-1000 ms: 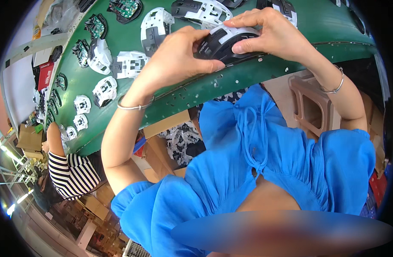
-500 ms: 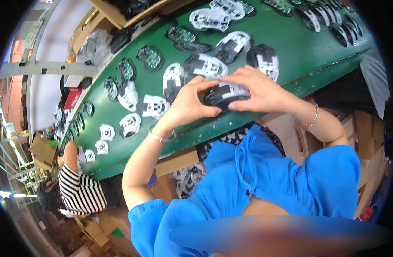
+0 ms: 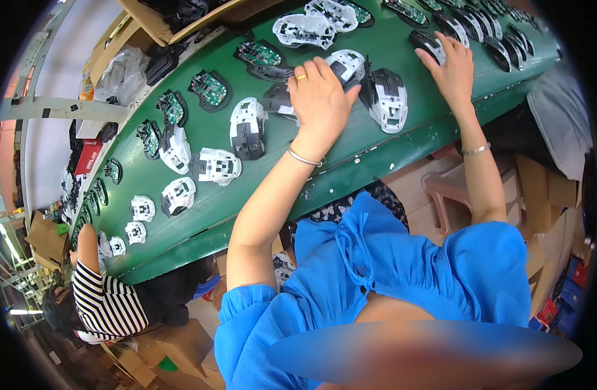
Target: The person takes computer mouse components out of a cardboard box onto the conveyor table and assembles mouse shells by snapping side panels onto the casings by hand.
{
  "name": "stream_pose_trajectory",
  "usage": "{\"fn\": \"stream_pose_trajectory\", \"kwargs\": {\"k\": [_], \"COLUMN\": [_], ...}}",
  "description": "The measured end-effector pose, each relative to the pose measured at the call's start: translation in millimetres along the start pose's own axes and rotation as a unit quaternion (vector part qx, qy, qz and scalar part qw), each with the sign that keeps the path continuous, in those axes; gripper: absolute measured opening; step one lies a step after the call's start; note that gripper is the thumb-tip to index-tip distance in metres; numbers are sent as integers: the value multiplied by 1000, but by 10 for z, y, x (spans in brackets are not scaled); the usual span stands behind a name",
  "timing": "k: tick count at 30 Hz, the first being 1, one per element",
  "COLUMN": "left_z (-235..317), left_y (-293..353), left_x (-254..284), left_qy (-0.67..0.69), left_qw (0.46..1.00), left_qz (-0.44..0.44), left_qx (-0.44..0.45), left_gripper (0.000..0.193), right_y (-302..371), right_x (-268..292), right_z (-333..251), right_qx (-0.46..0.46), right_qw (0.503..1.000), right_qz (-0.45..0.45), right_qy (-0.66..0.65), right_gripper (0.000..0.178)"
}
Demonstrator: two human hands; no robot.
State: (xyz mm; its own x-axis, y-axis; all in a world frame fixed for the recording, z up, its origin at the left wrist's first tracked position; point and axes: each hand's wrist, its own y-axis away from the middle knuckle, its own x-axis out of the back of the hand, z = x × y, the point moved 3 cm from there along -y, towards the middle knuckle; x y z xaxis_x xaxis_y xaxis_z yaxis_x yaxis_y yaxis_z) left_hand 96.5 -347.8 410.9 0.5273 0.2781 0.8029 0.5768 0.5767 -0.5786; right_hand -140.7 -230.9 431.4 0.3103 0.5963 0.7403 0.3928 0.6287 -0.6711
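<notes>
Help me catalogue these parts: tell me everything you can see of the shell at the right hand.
The shell looks like plastic: curved, long, dark-sided, with a pale top. It appears to rest on the green table, slanted, just left of similar shells. The right hand has its thumb and index finger at the near side, hiding part of it; whether they grip is unclear, and finer detail is too small to tell.

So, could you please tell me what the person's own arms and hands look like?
Both hands, left and right, are ungloved. Each wrist wears a slim silver-coloured bangle, and a left finger has a gold-coloured ring. The short blue sleeves are gathered, leaving the forearms bare.
</notes>
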Motion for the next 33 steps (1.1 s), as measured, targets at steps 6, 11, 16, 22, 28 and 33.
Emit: {"fn": "stream_pose_trajectory", "kwargs": {"k": [6,11,16,22,28,33], "left_z": [-65,-199,-492,-851,-1538,-2214], "left_y": [157,224,505,919,1369,1579], "left_x": [-28,110,397,709,1039,1268], "left_qy": [-68,-38,-23,70,113,99], "left_qw": [997,994,991,963,945,970], "left_qz": [11,10,-45,-116,-123,-73], "left_qx": [-33,-103,-122,-232,-283,-212], "left_gripper": [62,62,63,80,77,87], "right_y": [391,587,640,745,716,774], "right_x": [543,399,154,295,304,117], "right_z": [-1053,-1169,-1290,-1178,-1809,-2726], "right_qx": [12,-2,-1,40,118,303], "right_qw": [970,980,985,979,911,853], "right_qz": [-208,-164,-165,-88,-168,-241], "right_qy": [-123,-114,-43,-180,-357,-350], "right_gripper": [90,97,63,48,50,56]}}
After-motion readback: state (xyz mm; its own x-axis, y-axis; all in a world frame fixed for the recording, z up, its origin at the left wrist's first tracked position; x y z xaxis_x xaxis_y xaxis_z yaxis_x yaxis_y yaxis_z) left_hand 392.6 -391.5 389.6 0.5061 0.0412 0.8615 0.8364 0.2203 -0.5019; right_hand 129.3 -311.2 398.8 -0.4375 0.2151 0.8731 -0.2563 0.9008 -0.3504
